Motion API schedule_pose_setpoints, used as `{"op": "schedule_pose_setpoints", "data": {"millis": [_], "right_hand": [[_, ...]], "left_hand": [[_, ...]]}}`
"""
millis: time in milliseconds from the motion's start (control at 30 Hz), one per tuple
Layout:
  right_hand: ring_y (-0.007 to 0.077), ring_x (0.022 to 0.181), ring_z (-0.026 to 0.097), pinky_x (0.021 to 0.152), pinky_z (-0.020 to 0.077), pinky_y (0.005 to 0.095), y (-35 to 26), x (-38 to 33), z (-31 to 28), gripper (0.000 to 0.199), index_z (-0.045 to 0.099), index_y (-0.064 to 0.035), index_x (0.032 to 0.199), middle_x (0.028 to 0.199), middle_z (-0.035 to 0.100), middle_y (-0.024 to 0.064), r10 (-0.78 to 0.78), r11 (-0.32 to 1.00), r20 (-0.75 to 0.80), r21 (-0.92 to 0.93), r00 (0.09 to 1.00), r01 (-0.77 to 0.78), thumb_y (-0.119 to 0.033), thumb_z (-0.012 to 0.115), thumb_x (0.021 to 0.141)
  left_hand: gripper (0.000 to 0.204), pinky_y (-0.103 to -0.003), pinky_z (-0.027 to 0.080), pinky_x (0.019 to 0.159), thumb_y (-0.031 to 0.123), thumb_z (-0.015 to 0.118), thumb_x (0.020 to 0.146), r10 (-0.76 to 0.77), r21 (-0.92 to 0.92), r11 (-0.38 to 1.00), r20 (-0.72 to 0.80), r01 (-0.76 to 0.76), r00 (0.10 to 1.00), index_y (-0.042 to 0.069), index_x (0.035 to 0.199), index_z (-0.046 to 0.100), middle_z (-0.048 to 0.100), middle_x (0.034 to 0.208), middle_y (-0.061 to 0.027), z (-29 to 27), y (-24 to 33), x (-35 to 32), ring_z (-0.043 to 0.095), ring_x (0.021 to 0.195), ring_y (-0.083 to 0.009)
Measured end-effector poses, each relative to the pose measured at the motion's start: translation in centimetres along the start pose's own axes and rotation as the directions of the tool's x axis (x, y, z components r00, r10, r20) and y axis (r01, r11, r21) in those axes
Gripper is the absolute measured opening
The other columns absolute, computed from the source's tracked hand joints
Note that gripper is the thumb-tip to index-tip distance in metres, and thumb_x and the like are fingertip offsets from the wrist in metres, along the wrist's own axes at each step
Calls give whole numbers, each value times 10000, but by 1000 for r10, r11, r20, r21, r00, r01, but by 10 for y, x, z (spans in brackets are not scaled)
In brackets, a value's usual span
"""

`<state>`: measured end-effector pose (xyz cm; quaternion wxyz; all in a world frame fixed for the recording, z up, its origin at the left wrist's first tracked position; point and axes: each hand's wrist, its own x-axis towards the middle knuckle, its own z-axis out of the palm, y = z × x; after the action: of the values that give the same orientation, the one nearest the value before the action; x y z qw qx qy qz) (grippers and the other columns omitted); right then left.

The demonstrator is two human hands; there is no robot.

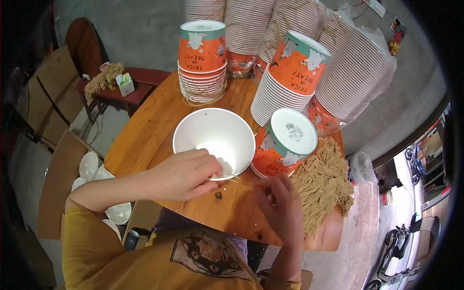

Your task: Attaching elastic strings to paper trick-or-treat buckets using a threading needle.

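A paper bucket [212, 123], white inside, stands mouth-up on the wooden table in front of me. My left hand [188, 176] is closed on its near rim, fingertips inside the bucket and thumb outside. A short piece of string [234, 178] pokes out at the rim beside that hand. To the right, my right hand [282, 208] is raised over the table edge with curled fingers and thumb drawn together; whatever may be between them is too small to make out. Just beyond it, an orange and teal bucket [285, 140] rests upside down. A bundle of tan string [324, 186] lies right of it.
Upside-down bucket stacks [202, 60] [290, 77] stand farther back, with tall wrapped stacks [355, 72] behind. The table's [145, 130] rounded edge runs close to me. At lower left a cardboard box [60, 193] holds several white buckets. A dark red bench [137, 87] stands far left.
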<state>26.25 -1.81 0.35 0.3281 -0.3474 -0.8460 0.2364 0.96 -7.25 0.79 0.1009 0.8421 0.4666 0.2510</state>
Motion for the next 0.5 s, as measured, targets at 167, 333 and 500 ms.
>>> {"op": "schedule_pose_setpoints", "data": {"millis": [167, 333, 500], "right_hand": [[190, 651, 591, 565, 474, 298, -7, 34, 9, 68, 627, -35, 887, 820, 568, 78, -197, 978, -47, -78, 979, 193, -27, 668, 833], [348, 719, 623, 638, 511, 449, -9, 63, 42, 88, 593, -81, 893, 854, 580, 116, -180, 981, 95, -52, 979, 186, -166, 609, 882], [348, 713, 622, 645, 509, 445, -18, 68, 65, 84, 593, -79, 858, 836, 596, 128, -140, 987, 64, -73, 988, 145, -159, 603, 883]], "left_hand": [[214, -389, 448, 806, 86, 690, 773, 102, 144, 985, -77, -90, 992, 79, 956, 578, 546, 939, -66, -2, -1, -21, 534, 944, -264], [259, -443, 382, 942, 62, 701, 718, 87, 264, 964, -167, -40, 982, 94, 942, 573, 523, 1066, -69, -13, -7, -31, 492, 1097, -298], [112, -435, 329, 958, 101, 654, 786, -125, 6, 991, -271, 131, 954, 102, 885, 601, 550, 903, -40, -3, -11, -30, 520, 1029, -218]]}}
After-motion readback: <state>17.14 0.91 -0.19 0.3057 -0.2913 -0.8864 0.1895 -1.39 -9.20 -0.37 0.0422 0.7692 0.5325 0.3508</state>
